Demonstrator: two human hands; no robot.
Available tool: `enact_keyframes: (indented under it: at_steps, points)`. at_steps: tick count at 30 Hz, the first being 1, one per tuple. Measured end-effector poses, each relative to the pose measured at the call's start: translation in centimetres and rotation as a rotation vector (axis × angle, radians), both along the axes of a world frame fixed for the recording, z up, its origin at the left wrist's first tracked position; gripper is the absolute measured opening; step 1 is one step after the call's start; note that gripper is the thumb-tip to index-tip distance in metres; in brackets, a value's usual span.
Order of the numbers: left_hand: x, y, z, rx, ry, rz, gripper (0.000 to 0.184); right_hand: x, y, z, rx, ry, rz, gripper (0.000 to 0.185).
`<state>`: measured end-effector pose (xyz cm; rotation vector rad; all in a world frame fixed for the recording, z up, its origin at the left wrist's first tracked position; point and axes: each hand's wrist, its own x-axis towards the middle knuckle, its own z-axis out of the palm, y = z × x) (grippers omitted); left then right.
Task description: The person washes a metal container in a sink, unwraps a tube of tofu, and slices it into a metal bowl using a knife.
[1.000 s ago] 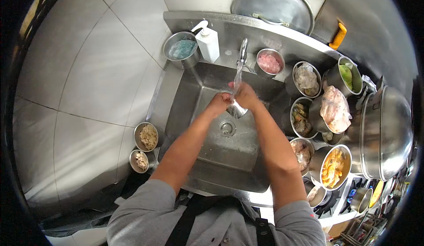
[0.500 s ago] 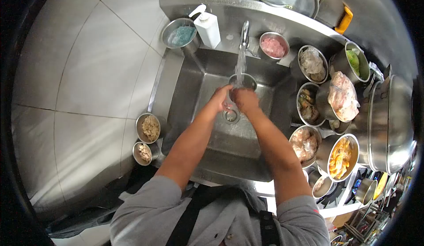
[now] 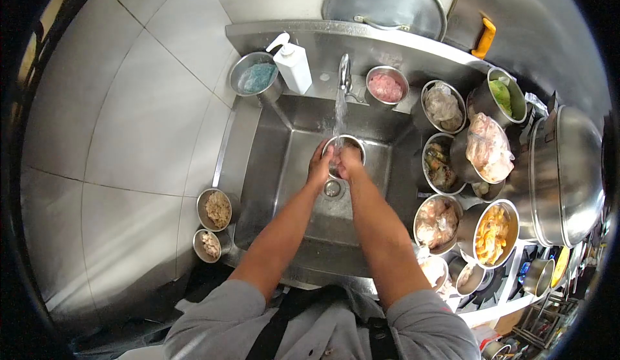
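Note:
Under the running faucet, a round metal container is held low in the steel sink, with water pouring into it. My left hand is closed around the container's left side. Inside its mouth is my right hand, near the right wall; its fingertips are hidden by the hand and the water, so I cannot tell whether they grip anything. Just below both hands lies the round drain.
A white pump bottle and a metal pot with a bluish scrubber stand at the back left. Metal containers of food, one with orange pieces, crowd the right. Two small containers, one with minced food, sit left.
The container has tilted so that its mouth faces me more. My right hand has moved into it, and my left hand now wraps its side. The whole view has shifted slightly.

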<state>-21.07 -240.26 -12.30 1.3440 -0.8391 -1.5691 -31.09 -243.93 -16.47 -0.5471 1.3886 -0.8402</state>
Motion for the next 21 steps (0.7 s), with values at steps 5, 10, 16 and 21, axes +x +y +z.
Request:
enact_keyframes:
  at_steps: [5,10,16,21]
  points:
    - [1.7,0.4,-2.1,-0.029,-0.03,-0.033,0.057,-0.4,3.1,4.1,-0.423,0.985,1.243,0.035]
    - [0.3,1.2,-1.6,-0.042,-0.143,-0.083,0.052,-0.7,4.1,6.5,-0.303,1.001,1.093,0.038]
    - [1.2,0.5,-3.6,0.23,0.251,0.081,0.057,0.5,2.6,1.6,-0.519,0.885,1.002,0.039]
    - [6.1,-3.9,-3.2,0.725,-0.011,-0.29,0.084,-1.9,7.6,8.6,-0.64,0.976,0.967,0.04]
